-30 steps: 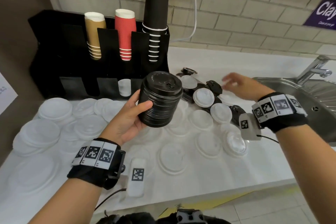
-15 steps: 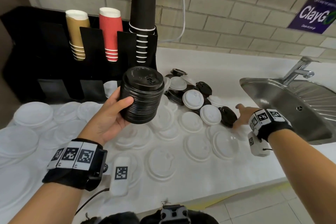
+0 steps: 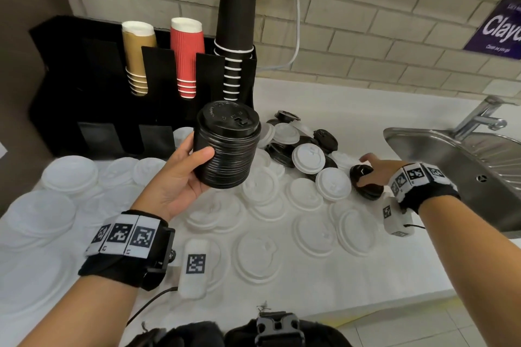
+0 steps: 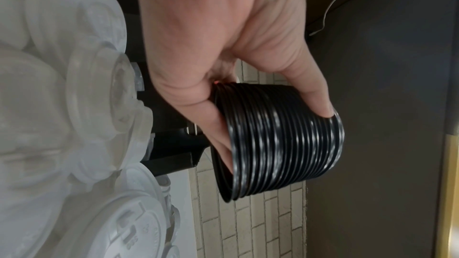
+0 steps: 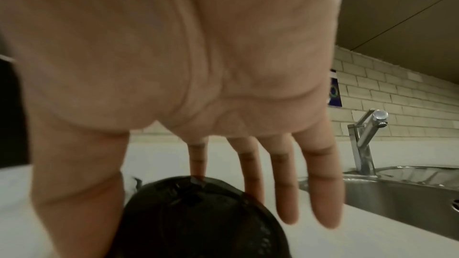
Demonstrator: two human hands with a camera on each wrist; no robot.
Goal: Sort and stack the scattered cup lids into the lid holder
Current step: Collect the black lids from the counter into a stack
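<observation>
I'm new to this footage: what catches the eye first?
The left hand grips a tall stack of black lids at centre. White lids litter the counter, and the right hand reaches onto a loose black lid beside the sink.

The lid holder (image 3: pixel 98 98) stands at the table's (image 3: pixel 338 276) back left against the wall, cups (image 3: pixel 186 56) upright in it. Scattered lids (image 3: pixel 307 158) lie before it; the sink (image 3: pixel 451 155) sits right.

This looks like a café drinks station. A black holder (image 3: pixel 84 87) stacks paper cups (image 3: pixel 186 56) against brick wall, with lids (image 3: pixel 307 158) strewn across a white counter (image 3: pixel 352 110) beside a steel sink (image 3: pixel 439 149).
</observation>
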